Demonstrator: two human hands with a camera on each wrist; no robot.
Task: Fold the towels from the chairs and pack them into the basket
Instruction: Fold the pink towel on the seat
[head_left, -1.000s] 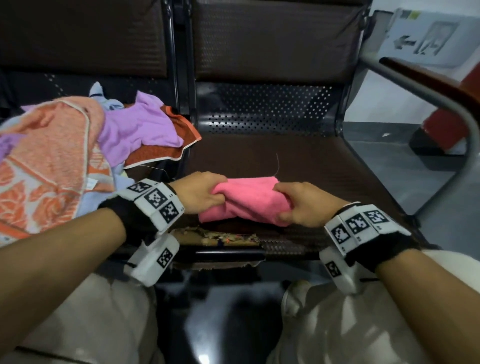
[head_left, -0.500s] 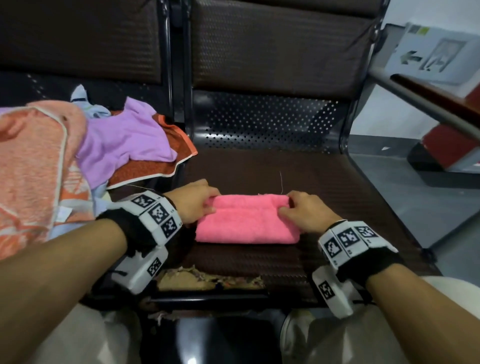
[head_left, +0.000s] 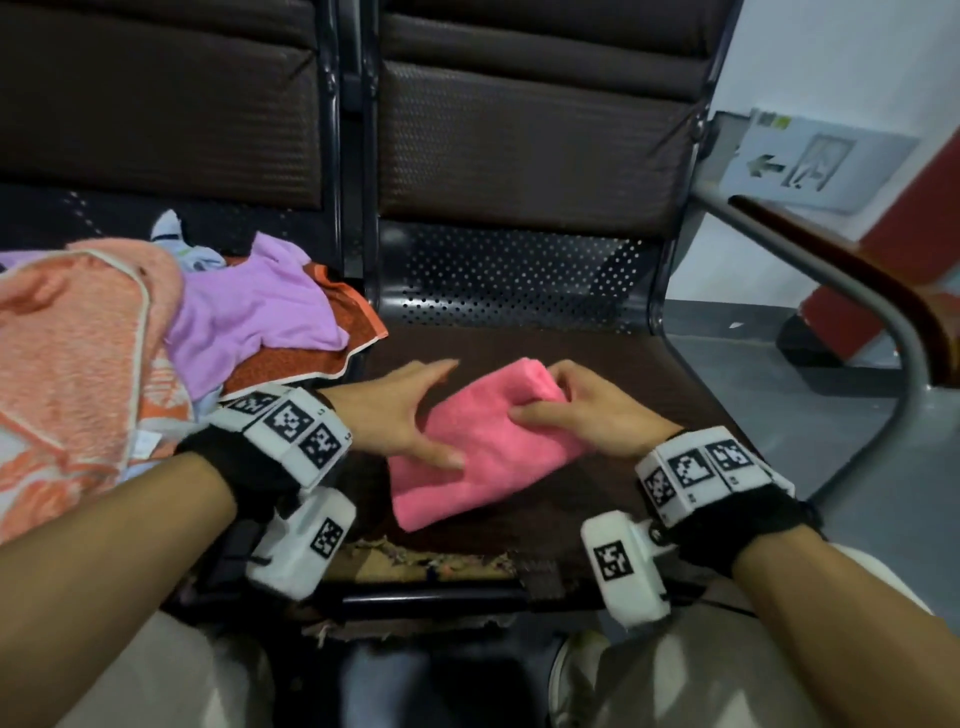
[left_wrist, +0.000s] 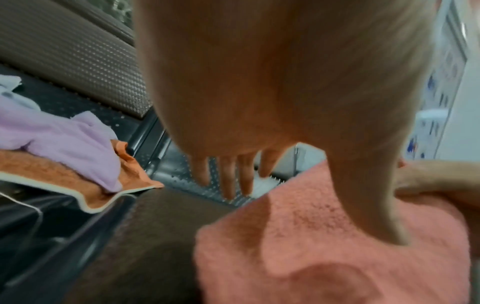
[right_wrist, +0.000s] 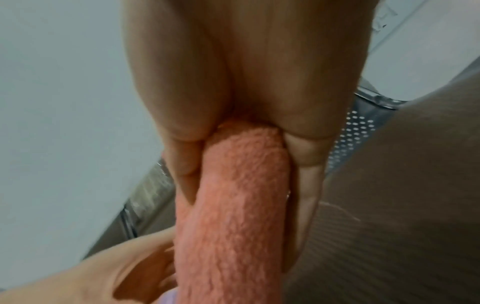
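Note:
A folded pink towel (head_left: 483, 447) lies slantwise on the brown seat (head_left: 623, 364) of the right chair. My right hand (head_left: 540, 397) grips its far end, thumb on top and fingers curled under; in the right wrist view the pink towel (right_wrist: 239, 195) sits between thumb and fingers. My left hand (head_left: 436, 410) is open at the near left end, fingers straight and off the cloth. Its thumb (left_wrist: 376, 216) presses on the pink towel (left_wrist: 324, 246). Unfolded towels are piled on the left chair: peach (head_left: 78, 364), lilac (head_left: 249, 317), rust orange (head_left: 311, 358). No basket is in view.
A curved metal armrest (head_left: 857, 301) rises on the right of the seat. The seat's front edge (head_left: 431, 561) is torn, with padding showing. The perforated metal back (head_left: 519, 275) and padded backrest stand behind. My knees are below the seat's front.
The pink towel lay square across the seat; now it is turned slantwise with its right end gripped by my right hand. My left hand has let go and opened its fingers.

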